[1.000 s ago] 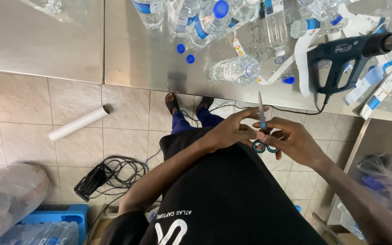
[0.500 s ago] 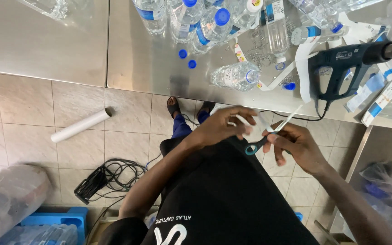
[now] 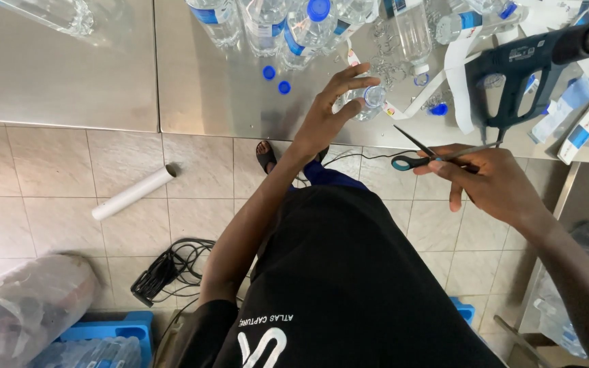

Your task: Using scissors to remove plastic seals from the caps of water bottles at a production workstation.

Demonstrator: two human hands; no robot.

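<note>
Your hands were together before; now your left hand [image 3: 328,112] has reached out and grasps a clear lying bottle [image 3: 366,99] on the tabletop [image 3: 226,82]. Your right hand [image 3: 489,180] holds the scissors [image 3: 420,153], blades parted.

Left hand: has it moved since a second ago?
Yes. The left hand has left the scissors and reached up onto the steel table, grasping a lying clear bottle.
</note>
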